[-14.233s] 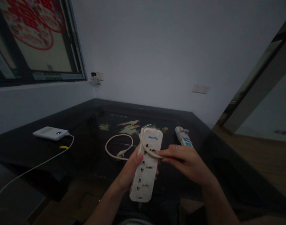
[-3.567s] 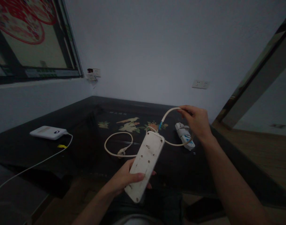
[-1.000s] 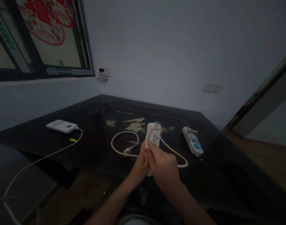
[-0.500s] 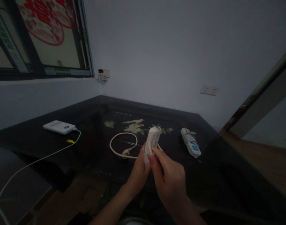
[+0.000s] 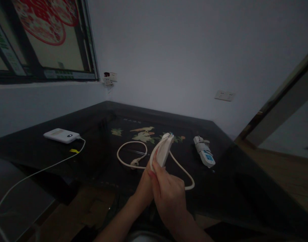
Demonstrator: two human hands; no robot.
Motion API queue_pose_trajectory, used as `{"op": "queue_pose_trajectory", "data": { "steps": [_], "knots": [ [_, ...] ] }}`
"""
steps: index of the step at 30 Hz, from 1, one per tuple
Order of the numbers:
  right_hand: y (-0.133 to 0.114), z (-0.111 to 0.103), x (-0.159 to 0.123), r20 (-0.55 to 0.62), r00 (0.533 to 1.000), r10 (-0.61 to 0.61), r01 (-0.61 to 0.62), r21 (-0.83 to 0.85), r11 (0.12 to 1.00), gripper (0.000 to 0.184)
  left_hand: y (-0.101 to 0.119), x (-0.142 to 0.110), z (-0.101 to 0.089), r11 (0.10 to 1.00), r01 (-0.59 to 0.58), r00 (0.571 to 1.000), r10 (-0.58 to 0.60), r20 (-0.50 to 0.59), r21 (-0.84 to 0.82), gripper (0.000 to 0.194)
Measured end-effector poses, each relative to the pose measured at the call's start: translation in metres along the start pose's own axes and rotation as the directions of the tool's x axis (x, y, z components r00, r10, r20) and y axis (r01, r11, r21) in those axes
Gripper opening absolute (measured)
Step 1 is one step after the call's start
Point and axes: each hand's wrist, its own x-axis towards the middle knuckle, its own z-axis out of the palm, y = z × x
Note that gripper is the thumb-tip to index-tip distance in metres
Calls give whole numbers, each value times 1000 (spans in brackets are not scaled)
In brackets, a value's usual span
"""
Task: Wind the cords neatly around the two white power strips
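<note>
A white power strip (image 5: pixel 166 153) is held up over the near part of the black table, its far end tilted upward. My left hand (image 5: pixel 144 185), partly hidden behind the right, grips its lower end. My right hand (image 5: pixel 170 193) is closed in front, thumb and fingers pinching the white cord (image 5: pixel 154 153) along the strip's left side. A length of this cord bows out to the right of my hands. Another stretch loops on the table to the left, ending in a plug (image 5: pixel 135 162).
A second power strip (image 5: pixel 204 152), its grey cord wound round it, lies to the right on the table (image 5: pixel 234 188). At left are a white power bank (image 5: pixel 61 135) with a white cable (image 5: pixel 46 166) and a yellow tag (image 5: pixel 73 151). Wall sockets (image 5: pixel 224 95) are behind.
My right hand has moved left and slightly down, drawing the cord along the strip's left side. More cord now shows bowing out to the right. The view has shifted slightly.
</note>
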Motion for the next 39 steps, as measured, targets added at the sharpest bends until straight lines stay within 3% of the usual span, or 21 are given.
{"op": "queue_pose_trajectory", "data": {
  "steps": [3,7,12,18,21,26,29,33,37,39],
  "knots": [
    [5,3,-7,12,1000,-7,7,10,1000,38,11,-4,5,999,-32,999,32,0,42,63],
    [17,-1,-16,36,999,-32,29,70,997,37,16,-11,4,998,-67,991,69,115,-19,67],
    [34,-7,-21,73,996,-49,50,-1,999,36,19,-12,0,1000,-1,990,3,138,-11,63],
    [62,-30,-8,207,953,-221,251,-131,959,36,23,-13,-6,996,52,991,-42,126,-75,59],
    [74,-47,3,291,906,-309,367,-174,914,41,24,-15,-7,970,154,979,-124,160,-188,58],
    [87,-64,12,348,860,-373,449,-168,878,43,25,-18,-4,843,380,904,-250,347,-382,64],
    [90,-64,11,338,864,-374,435,-124,892,39,24,-20,0,788,423,878,-233,419,-448,64],
    [88,-60,10,249,904,-348,359,0,933,31,22,-20,2,706,443,866,-179,466,-552,55],
    [89,-63,11,174,969,-176,159,105,982,30,29,-15,-7,554,469,870,-156,468,-688,45],
    [92,-65,11,173,980,-100,78,129,989,29,33,-12,-13,534,452,881,-142,451,-714,43]
  ]
}}
